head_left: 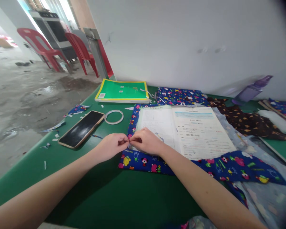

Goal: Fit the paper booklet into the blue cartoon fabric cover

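Observation:
An open book [186, 130] lies on a blue cartoon-print fabric [143, 162] spread on the green table [105, 197]. My left hand [113, 145] and my right hand [145, 141] meet at the book's near left corner. Both pinch the fabric edge there between fingertips, right where it folds against the page. What lies under the fingers is hidden.
A phone [82, 128] lies face up to the left, with a tape ring [113, 116] beside it. A green book [122, 91] sits further back. More printed fabrics [181, 96], a brown cloth [248, 119] and a purple bottle [252, 89] lie along the wall. Red chairs [40, 47] stand beyond.

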Demonstrator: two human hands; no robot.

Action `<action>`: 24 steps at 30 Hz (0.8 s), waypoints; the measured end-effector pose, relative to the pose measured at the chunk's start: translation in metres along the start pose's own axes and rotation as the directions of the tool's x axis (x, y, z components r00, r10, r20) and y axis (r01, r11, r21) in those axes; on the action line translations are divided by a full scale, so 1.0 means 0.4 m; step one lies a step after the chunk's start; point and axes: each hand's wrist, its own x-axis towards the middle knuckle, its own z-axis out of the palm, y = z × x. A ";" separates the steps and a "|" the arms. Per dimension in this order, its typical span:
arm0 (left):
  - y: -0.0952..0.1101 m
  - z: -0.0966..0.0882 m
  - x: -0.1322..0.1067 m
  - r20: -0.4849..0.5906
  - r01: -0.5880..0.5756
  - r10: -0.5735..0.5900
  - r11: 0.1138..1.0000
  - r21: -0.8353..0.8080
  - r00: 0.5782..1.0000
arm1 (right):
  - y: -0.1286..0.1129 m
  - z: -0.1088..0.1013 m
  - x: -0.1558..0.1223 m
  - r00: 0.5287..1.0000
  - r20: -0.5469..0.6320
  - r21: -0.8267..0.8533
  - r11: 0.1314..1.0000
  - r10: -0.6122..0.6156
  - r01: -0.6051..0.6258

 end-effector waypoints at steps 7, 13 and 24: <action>0.004 -0.003 0.001 0.006 0.002 -0.002 1.000 0.006 1.000 | 0.003 0.004 0.001 1.000 -0.016 -0.018 1.000 -0.008 0.008; 0.004 -0.002 -0.001 0.005 -0.004 0.004 1.000 0.009 1.000 | 0.003 0.006 0.001 1.000 -0.014 -0.024 1.000 -0.005 0.004; 0.010 -0.008 -0.003 0.012 -0.014 0.013 0.999 0.035 1.000 | 0.008 0.008 0.002 1.000 -0.021 0.014 1.000 0.011 -0.011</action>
